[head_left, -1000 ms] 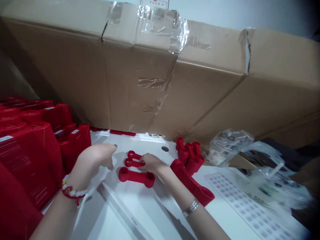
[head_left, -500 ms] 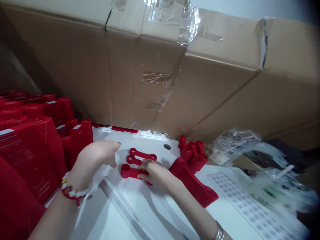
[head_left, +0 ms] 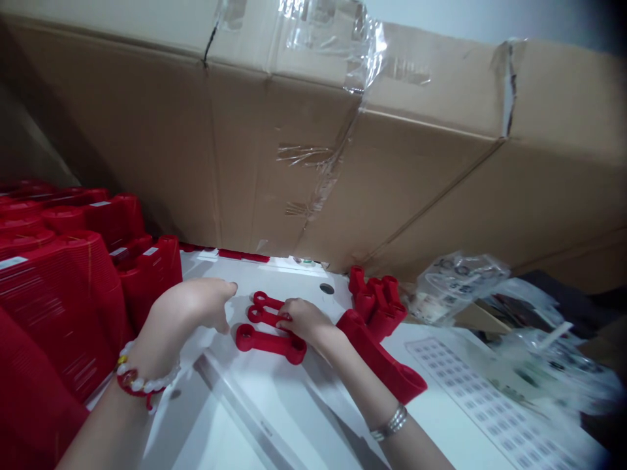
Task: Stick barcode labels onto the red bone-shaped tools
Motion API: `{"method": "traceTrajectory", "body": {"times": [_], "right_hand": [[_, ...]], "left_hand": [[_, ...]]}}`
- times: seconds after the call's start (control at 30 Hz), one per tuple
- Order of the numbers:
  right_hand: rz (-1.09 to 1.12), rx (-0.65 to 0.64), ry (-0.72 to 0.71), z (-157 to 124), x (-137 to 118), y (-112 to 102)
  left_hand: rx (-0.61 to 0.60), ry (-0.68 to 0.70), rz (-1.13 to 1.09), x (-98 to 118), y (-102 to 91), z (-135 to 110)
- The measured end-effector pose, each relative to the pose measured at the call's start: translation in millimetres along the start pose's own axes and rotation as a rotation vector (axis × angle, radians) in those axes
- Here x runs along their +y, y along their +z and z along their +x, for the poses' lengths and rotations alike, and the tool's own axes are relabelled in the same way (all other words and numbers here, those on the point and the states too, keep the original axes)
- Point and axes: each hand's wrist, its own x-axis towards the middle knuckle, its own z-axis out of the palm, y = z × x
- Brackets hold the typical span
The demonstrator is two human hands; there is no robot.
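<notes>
My right hand rests on the white table, its fingertips closed on the right ends of two thin red link parts that lie side by side. Just in front of them lies a thicker red link with a ring at each end, free of the hand. My left hand hovers to the left of the links with its back towards me. Its forefinger reaches forward, its thumb points down, and nothing shows between them. A beaded bracelet is on my left wrist and a metal one on my right.
A big taped cardboard box walls off the back. Stacks of red plastic parts fill the left. A long red part and several red tubes lie on the right, with a label sheet and clear bags beyond.
My right hand went down onto the thick link half a second ago, then drew back up to the thin links. The thick link now lies uncovered. My left hand has barely moved.
</notes>
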Motion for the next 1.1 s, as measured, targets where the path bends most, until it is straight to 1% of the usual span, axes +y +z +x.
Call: {"method": "traceTrajectory", "body": {"times": [0.1, 0.27, 0.37, 0.5, 0.57, 0.87, 1.0, 1.1], "right_hand": [[-0.058, -0.047, -0.018, 2.5, -0.3, 3.3], [-0.107, -0.069, -0.066, 6.2, -1.2, 3.2], [-0.125, -0.034, -0.088, 13.0, -1.3, 0.0], [-0.173, 0.068, -0.107, 24.4, -2.3, -7.2], [-0.198, 0.1, -0.111, 28.8, -2.1, -8.9], [-0.216, 0.071, -0.079, 40.2, 6.3, -7.1], [-0.188, 0.077, -0.093, 33.9, 0.9, -14.4], [-0.145, 0.08, -0.135, 14.3, -8.1, -18.6]], "left_hand": [[-0.006, 0.007, -0.002, -0.6, 0.8, 2.0], [-0.009, 0.002, 0.002, 2.4, -0.8, -2.0], [-0.008, -0.005, 0.001, 4.4, -2.0, -4.9], [-0.001, -0.014, 0.008, 5.1, -1.5, -5.5], [0.003, -0.007, 0.001, 5.2, -0.6, -5.0], [-0.002, 0.012, -0.032, 9.3, -2.3, -8.7], [0.004, 0.012, -0.051, 8.3, -1.4, -7.7], [0.002, 0.001, -0.053, 6.6, -1.6, -7.7]]}}
